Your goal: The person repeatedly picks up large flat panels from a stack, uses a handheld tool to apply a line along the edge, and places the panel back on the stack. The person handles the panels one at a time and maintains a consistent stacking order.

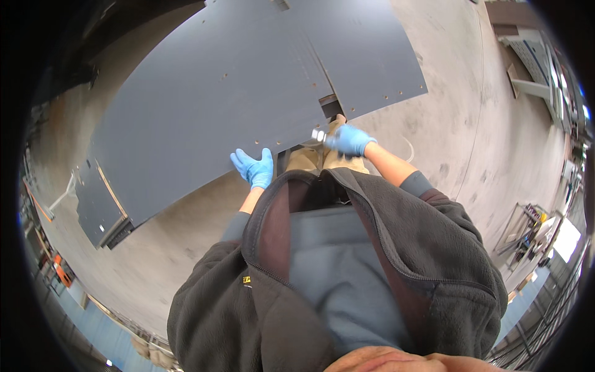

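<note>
A large dark grey panel (pixel 204 105) lies in front of me, with small holes along its near edge and a rectangular cut-out (pixel 332 109) near a seam. My left hand (pixel 254 168), in a blue glove, is at the panel's near edge with its fingers spread and nothing in it. To the right, my right hand (pixel 351 141), also gloved in blue, is closed round a tool with a bright metal head (pixel 318 135). Motion blurs this tool, and the fingers hide much of its handle. Its head is close to the panel's near edge, below the cut-out; whether they touch I cannot tell.
Concrete floor (pixel 452 142) surrounds the panel. At its left end is a narrower grey section (pixel 99 204) with a wooden strip and a dark end piece. A rack (pixel 527 226) with assorted items stands at the right, and shelving (pixel 539 74) is at the far right.
</note>
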Tool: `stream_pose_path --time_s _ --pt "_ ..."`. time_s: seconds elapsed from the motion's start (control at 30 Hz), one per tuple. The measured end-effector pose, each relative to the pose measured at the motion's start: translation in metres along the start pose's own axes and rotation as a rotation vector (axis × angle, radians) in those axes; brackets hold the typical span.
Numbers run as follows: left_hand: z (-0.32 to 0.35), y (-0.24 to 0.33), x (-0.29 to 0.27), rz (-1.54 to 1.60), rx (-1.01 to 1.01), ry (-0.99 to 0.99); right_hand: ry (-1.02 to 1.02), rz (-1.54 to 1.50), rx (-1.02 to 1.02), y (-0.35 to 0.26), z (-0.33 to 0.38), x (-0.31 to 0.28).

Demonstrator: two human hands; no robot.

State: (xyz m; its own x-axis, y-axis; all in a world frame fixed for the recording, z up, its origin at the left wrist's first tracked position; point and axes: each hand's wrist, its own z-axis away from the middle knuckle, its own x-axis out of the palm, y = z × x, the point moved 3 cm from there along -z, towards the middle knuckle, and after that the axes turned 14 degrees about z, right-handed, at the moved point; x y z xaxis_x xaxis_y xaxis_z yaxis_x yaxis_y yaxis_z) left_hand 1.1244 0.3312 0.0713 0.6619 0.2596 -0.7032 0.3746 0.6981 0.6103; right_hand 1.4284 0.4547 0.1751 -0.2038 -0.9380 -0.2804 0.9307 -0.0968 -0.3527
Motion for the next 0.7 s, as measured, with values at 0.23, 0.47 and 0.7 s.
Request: stream_pose_path --time_s 0.23,0.47,0.7 --pt "0.007 -0.017 0.006 0.393 -0.302 0.144 -0.087 0.075 0.009 -0.049 -0.023 -0.008" --pt "0.024 -0.046 0.033 1.137 -1.057 -0.259 -0.096 0.307 -0.034 -0.079 -0.038 -0.010" --pt "0.016 -0.049 0.049 1.478 -1.004 -0.420 -0.363 0.477 -0.212 -0.114 -0.048 -0.019"
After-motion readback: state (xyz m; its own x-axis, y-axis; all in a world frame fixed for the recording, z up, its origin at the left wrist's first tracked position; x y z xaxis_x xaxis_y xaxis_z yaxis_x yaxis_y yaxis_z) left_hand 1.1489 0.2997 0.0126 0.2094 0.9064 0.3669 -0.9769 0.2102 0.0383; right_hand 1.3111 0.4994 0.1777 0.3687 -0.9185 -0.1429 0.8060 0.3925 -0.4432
